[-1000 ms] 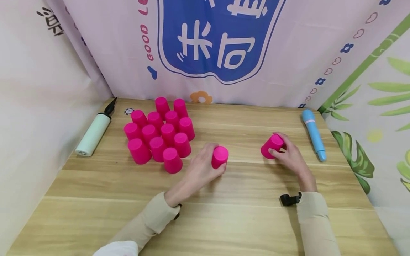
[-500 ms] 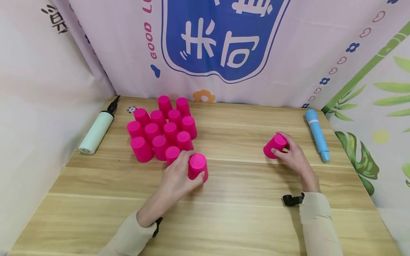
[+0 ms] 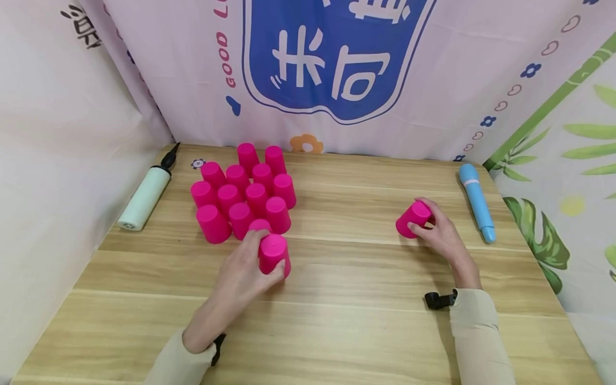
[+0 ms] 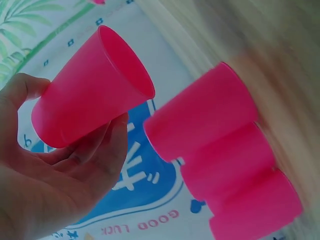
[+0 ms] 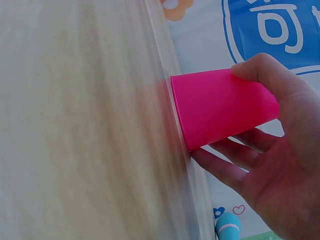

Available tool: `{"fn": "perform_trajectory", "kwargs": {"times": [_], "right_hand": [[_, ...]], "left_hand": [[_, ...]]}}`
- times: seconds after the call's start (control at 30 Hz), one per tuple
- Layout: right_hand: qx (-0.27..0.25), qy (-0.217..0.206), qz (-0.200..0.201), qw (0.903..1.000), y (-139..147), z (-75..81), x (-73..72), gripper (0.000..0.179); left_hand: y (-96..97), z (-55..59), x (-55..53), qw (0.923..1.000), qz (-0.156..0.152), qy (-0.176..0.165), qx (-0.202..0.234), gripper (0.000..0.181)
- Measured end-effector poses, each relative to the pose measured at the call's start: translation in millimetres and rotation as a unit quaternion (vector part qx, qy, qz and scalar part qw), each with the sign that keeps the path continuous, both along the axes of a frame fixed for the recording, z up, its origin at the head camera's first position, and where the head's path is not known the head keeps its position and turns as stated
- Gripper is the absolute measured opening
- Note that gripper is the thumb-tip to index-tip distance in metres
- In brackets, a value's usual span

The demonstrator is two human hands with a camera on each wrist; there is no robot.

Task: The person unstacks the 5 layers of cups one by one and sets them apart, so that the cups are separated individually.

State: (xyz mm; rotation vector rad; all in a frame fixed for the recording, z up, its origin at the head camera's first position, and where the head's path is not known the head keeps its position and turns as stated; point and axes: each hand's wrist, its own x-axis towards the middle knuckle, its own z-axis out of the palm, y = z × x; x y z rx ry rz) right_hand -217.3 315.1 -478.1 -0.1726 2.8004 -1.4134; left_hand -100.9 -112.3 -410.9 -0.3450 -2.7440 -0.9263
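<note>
With thumb and fingers around it, my left hand (image 3: 240, 278) grips a pink plastic cup (image 3: 273, 256), mouth down, at the near right corner of a cluster of upside-down pink cups (image 3: 228, 198). In the left wrist view this held cup (image 4: 90, 90) is tilted and its rim is off the table, apart from the standing cups (image 4: 225, 155). Over on the right, my right hand (image 3: 443, 235) holds another upside-down pink cup (image 3: 413, 220) by its side. The right wrist view has that cup's (image 5: 220, 107) rim at or very near the tabletop.
A mint-green hand pump (image 3: 146, 198) with a black nozzle lies at the table's left edge. Toward the right edge lies a blue microphone-shaped object (image 3: 476, 203). Printed cloth (image 3: 414, 107) hangs behind the wooden table (image 3: 346, 321).
My left hand has carried its cup leftward, from the table's middle to beside the cluster's nearest cup, now partly hidden. My right hand and its cup have stayed in place.
</note>
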Motion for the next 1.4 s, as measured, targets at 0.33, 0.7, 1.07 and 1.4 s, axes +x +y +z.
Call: {"fn": "perform_trajectory", "kwargs": {"times": [0.33,0.7,1.07,1.4], "right_hand": [[-0.001,-0.002,-0.002,1.0000,0.6,4.8,-1.9,0.067],[0.007,-0.001,-0.005,1.0000,2.4,9.2,-1.7,0.068],[0.004,-0.007,-0.001,1.0000,-2.6,2.9,2.1,0.069],[0.007,-0.006,-0.005,0.9999,-3.2,1.9,3.3,0.069]], "left_hand": [[-31.1,-9.2,6.5,0.9997,0.015,0.017,0.010,0.056],[-67.2,-14.3,-13.1,0.9978,0.061,-0.016,0.021,0.058],[-76.5,-27.4,-27.3,0.9946,0.079,-0.065,0.018,0.060],[-80.6,-32.1,-28.3,0.9939,0.081,-0.071,0.022,0.060]]}}
